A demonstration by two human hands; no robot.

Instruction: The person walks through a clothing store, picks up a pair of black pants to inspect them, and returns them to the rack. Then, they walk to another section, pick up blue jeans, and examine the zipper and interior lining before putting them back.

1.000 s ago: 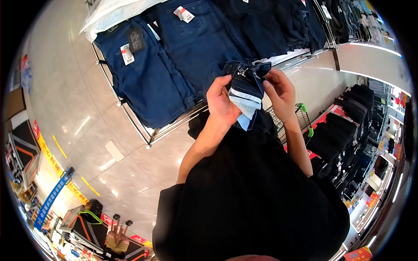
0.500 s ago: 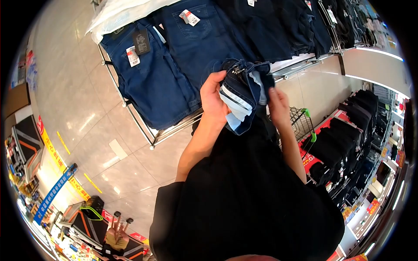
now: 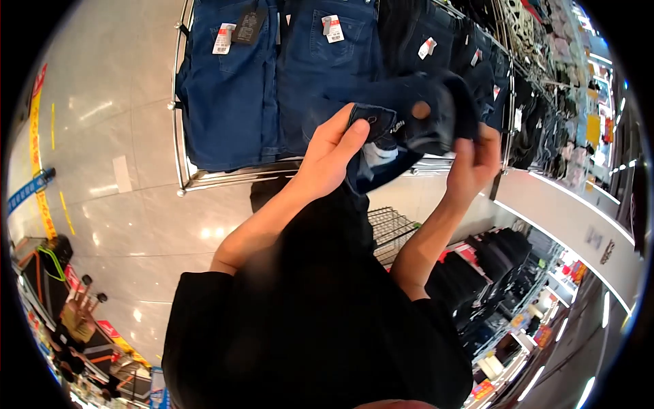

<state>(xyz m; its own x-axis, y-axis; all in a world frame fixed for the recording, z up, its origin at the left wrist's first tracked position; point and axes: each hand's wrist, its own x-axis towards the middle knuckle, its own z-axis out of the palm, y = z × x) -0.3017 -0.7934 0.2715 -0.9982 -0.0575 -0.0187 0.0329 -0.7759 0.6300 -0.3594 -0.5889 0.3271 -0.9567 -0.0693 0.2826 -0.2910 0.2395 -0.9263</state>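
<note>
A pair of dark blue jeans (image 3: 439, 123) hangs in the air between my two hands, its waistband opened into a loop. My left hand (image 3: 330, 153) pinches the waistband end beside the buttonhole, thumb on top. At the other side my right hand (image 3: 475, 163) grips the waistband with bent fingers; this part is blurred by motion. A round brownish spot, seemingly the button, shows on the band. Pale lining (image 3: 380, 155) is visible inside. Just beyond my hands lie folded blue jeans (image 3: 228, 112) with a price tag (image 3: 223, 39), and a second folded pair (image 3: 327, 82) beside them.
A metal display rack (image 3: 225, 178) carries the folded jeans, with black trousers (image 3: 436, 34) at its right. A wire basket (image 3: 390, 228) stands below, near my right forearm. Stacked dark clothes (image 3: 501, 252) fill a lower shelf at right. Tiled floor (image 3: 116, 129) lies at left.
My hands have moved apart, the right one outward to the right, spreading the jeans' waistband wider. The view has shifted, so the rack sits higher and the basket further left.
</note>
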